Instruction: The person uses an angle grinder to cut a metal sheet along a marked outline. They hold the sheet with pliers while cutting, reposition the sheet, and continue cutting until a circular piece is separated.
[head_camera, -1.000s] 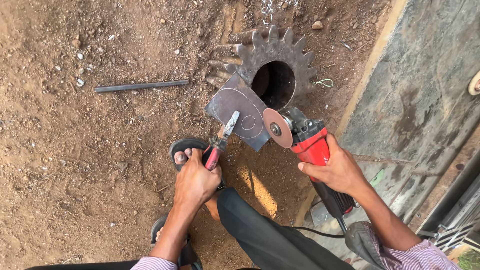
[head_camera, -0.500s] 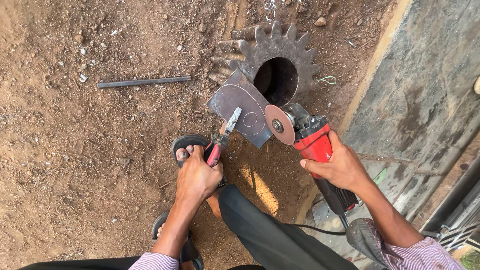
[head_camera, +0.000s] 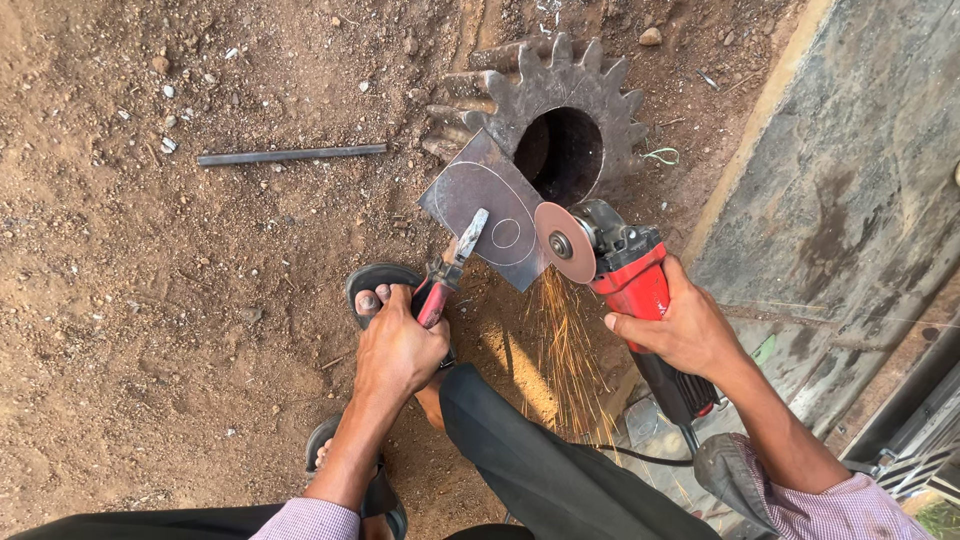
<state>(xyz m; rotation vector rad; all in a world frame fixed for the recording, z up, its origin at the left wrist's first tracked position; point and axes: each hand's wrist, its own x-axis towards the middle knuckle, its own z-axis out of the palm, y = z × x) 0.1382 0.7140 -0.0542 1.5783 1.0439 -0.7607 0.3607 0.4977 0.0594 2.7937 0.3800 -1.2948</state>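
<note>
Sparks at the sheet edge: angle grinder (head_camera: 625, 270) cutting a metal sheet (head_camera: 485, 205) propped on a large toothed gear (head_camera: 560, 105).
Left hand (head_camera: 400, 345) clenched on red-handled pliers (head_camera: 450, 270), whose tips pinch the sheet, likely to steady it and keep fingers off the disc. Right hand (head_camera: 685, 330) wraps the red grinder body; disc meets the sheet's lower right edge. Sandalled foot (head_camera: 375, 290) sits just beside the work, on bare dirt.

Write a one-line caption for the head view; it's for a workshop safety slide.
Left hand steadies a metal plate with pliers while right hand runs a red angle grinder, throwing sparks.
</note>
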